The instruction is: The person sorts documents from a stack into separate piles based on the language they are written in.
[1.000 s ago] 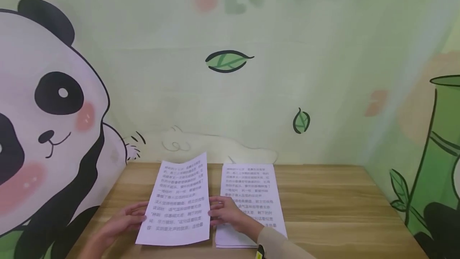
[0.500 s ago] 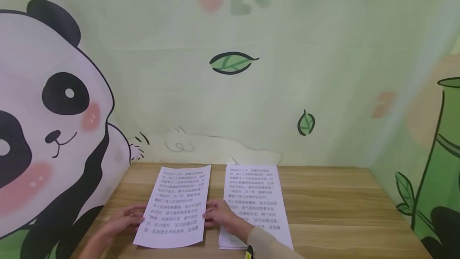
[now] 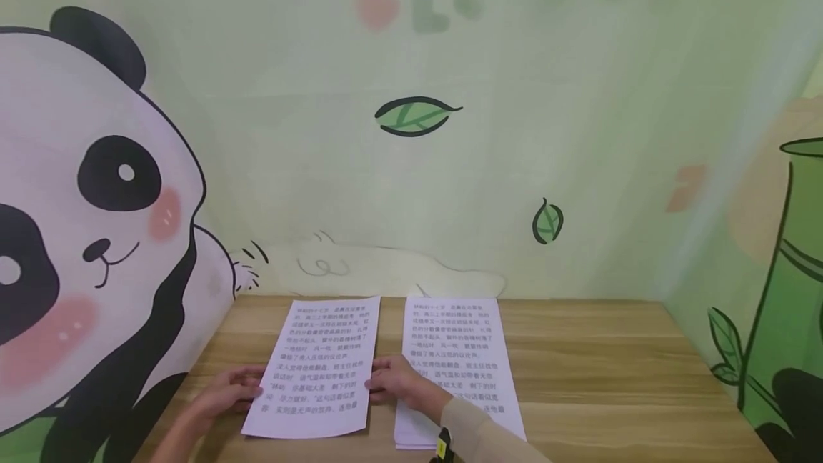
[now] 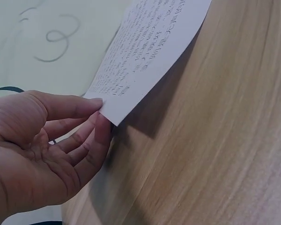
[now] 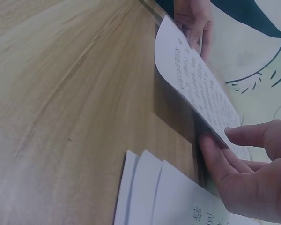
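A printed sheet of paper (image 3: 315, 363) is held by its two side edges, slightly bowed, just above the table. My left hand (image 3: 226, 393) pinches its left edge between thumb and fingers; the left wrist view shows the thumb on top of the paper (image 4: 150, 65) and fingers beneath. On the opposite edge, my right hand (image 3: 400, 386) pinches the sheet, thumb above and fingers under it, as the right wrist view shows (image 5: 253, 164). Under the right forearm lies a stack of printed paper (image 3: 450, 334), partly covered by that hand and sleeve.
The wooden table (image 3: 591, 370) extends to the right of the stack. Behind it stands a pale green backdrop (image 3: 289, 163) with a panda drawing (image 3: 141, 113) at left and bamboo at right. In the right wrist view, the stack's corners (image 5: 140, 187) are slightly fanned.
Both hands have lowered the held sheet toward the table; its raised far right corner has come down. Both hands keep their hold on its edges. The head view has shifted slightly.
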Tool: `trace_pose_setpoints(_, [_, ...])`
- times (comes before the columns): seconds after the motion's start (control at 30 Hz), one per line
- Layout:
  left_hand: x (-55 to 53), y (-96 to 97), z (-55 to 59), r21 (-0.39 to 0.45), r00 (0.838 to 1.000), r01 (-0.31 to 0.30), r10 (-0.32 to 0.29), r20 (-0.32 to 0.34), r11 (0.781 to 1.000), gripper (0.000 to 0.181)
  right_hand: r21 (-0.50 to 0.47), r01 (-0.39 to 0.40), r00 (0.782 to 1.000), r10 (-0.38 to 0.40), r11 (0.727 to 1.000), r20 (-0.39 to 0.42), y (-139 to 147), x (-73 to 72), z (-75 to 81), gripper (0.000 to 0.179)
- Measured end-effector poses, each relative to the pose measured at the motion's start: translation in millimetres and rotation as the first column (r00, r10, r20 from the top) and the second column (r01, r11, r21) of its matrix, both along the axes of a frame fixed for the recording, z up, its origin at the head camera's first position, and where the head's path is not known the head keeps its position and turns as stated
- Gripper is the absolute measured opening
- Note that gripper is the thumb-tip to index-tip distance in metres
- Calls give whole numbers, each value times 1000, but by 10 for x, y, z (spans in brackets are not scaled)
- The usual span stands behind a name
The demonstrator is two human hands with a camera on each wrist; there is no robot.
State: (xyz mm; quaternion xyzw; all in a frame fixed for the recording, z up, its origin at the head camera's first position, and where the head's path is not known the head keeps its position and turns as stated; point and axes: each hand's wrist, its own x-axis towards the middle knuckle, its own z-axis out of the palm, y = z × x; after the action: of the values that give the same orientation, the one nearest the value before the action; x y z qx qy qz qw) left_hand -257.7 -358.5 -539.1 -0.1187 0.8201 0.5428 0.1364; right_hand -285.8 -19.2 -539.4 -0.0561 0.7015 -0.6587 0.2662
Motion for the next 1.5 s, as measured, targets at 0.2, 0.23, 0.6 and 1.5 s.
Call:
trace_pose_setpoints(0.2, [-84, 20, 6, -4, 1000, 8, -8, -16, 1000, 55, 15, -24, 1000, 23, 1000, 8, 51, -33, 90, 48])
trace_pose_setpoints(0.23, [-95, 19, 4, 0, 999, 23, -23, -23, 1000, 55, 18, -23, 1000, 23, 1000, 7, 62, -36, 101, 48])
trace_pose_setpoints(0.6, [-140, -25, 75, 11, 989, 95, -93, -114, 995, 54, 35, -81, 997, 82, 996, -5, 366, 21, 246, 59])
trace_pose_setpoints(1.5, [-24, 1365, 441, 163, 879, 474, -452, -153, 866, 49, 79, -78, 983, 90, 994, -160, 1993, 129, 156, 47])
